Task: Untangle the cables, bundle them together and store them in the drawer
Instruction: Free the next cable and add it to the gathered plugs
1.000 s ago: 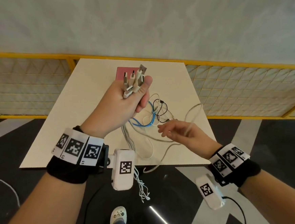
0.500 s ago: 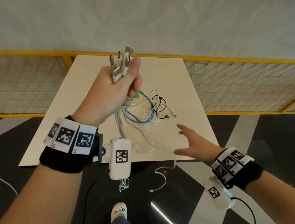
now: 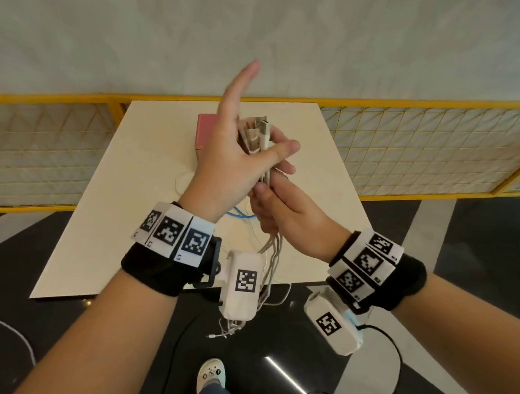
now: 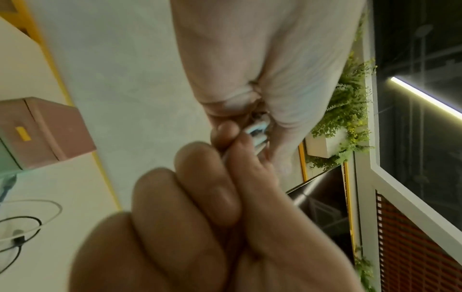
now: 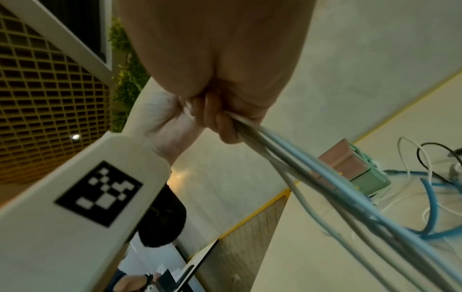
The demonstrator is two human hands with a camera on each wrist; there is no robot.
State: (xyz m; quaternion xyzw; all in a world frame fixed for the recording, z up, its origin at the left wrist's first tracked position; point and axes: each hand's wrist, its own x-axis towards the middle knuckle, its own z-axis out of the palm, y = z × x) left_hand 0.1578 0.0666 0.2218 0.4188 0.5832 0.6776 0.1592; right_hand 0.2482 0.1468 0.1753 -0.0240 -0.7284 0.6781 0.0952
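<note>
A bundle of white cables (image 3: 259, 134) stands plug ends up in my left hand (image 3: 274, 154), above the table. The thumb and lower fingers curl round it while the index finger points straight up. Just below, my right hand (image 3: 269, 197) grips the same cables (image 5: 325, 187), fingers curled round them. The strands hang past the table's front edge (image 3: 271, 260). A blue cable (image 3: 241, 215) and a black cable (image 5: 430, 158) lie loose on the table. The pink drawer box (image 3: 203, 130) sits at the back, partly hidden by my left hand.
The cream table (image 3: 127, 202) stands against a yellow-framed mesh fence (image 3: 412, 146). A mint-green drawer (image 5: 370, 181) shows under the pink box. Thin cable ends (image 3: 226, 328) dangle over the dark floor, near a white shoe (image 3: 212, 375).
My right hand came in from the table's right side and took hold of the cables under my left hand. The left hand's index finger straightened and the bundle came lower and nearer.
</note>
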